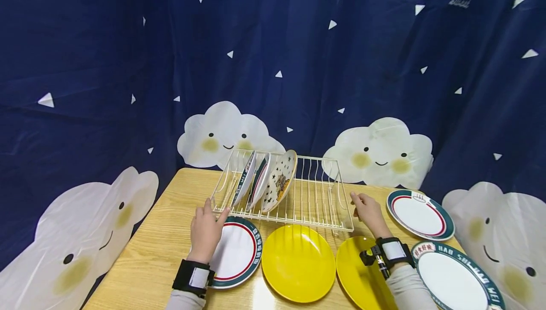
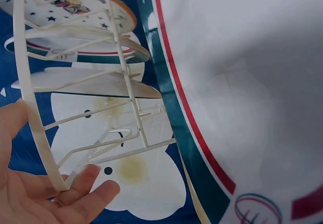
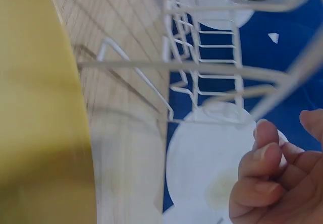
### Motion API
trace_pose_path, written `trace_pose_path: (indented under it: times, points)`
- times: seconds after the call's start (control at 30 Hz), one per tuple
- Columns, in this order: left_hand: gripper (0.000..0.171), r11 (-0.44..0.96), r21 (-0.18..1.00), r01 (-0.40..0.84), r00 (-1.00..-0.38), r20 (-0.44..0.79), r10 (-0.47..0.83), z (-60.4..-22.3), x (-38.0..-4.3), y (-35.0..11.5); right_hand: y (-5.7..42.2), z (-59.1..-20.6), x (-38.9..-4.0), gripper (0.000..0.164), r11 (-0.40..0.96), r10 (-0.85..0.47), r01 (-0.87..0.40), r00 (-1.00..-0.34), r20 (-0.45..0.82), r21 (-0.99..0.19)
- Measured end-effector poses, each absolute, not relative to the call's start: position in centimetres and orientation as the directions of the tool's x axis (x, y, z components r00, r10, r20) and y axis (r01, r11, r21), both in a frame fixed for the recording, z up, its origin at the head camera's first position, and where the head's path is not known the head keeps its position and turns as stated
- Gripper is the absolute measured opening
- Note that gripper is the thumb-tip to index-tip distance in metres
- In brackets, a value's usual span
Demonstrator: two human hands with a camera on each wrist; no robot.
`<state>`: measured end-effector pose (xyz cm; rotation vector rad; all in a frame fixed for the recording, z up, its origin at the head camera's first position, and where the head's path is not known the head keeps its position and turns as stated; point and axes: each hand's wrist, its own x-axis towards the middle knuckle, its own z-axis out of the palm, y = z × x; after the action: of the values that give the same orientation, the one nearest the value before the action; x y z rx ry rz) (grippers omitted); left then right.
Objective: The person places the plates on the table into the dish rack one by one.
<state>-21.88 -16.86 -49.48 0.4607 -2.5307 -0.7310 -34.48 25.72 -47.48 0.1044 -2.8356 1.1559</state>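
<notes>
A white wire dish rack (image 1: 307,223) stands on the table with three plates upright in its left half. Two are white with green rims, the first plate (image 1: 244,182) and the second plate (image 1: 258,184); beside them leans a cartoon plate (image 1: 279,182) with stars. My left hand (image 1: 205,232) is at the rack's front left corner, where the left wrist view shows thumb and fingers around the rack's rail (image 2: 36,118). By the right end, my right hand (image 1: 370,213) has loosely bent fingers and holds nothing; the right wrist view shows them close to the wire, apart from it.
In front of the rack lie a green-rimmed plate (image 1: 232,253), a yellow plate (image 1: 298,262) and another yellow plate (image 1: 362,272) under the right forearm. To the right are a round plate (image 1: 420,215) and a larger plate (image 1: 452,277). A blue curtain (image 1: 273,63) hangs behind the table (image 1: 162,224).
</notes>
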Motion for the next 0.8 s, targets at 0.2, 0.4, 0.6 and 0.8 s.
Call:
trace_pose_path:
  times: [0.2, 0.4, 0.6, 0.8]
  points:
    - [0.078, 0.79, 0.584, -0.187, -0.846, 0.314, -0.432, -49.7, -21.8, -17.0, 29.3, -46.6, -30.6, 0.058, 0.737, 0.013, -0.045, -0.997, 0.081, -0.674]
    - [0.076, 0.793, 0.582, -0.182, -0.841, 0.326, -0.432, -49.2, -21.6, -17.1, 32.7, -47.5, -26.5, 0.062, 0.763, 0.11, 0.094, -0.994, -0.015, -0.64]
    - [0.076, 0.796, 0.578, -0.179, -0.844, 0.326, -0.426, -49.1, -21.7, -17.2, 34.9, -48.7, -23.3, 0.062, 0.804, 0.132, 0.173, -0.985, -0.113, -0.569]
    - [0.076, 0.797, 0.58, -0.168, -0.844, 0.334, -0.421, -49.7, -21.7, -17.2, 36.2, -49.9, -20.6, 0.05, 0.868, 0.172, 0.226, -0.972, -0.159, -0.442]
